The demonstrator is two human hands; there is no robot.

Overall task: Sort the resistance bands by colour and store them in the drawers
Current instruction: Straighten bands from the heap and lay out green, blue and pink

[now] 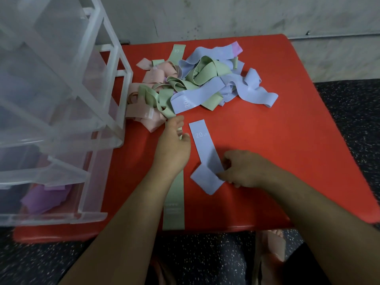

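The clear drawers [61, 103] stand at the left edge of the tabletop [287, 140]; the mixed pile of bands [197, 83] lies near the far edge. The left grip [172, 150] pinches the green band [174, 202], stretched flat to the near edge. Just right, the right grip [244, 169] curls on the fold of the blue band [202, 140] — I think it is best to match the edges and press the fold flat, so it fits its drawer.

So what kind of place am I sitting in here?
Probably a gym or exercise room: speckled rubber floor, a red platform that looks padded, and a pile of resistance bands.
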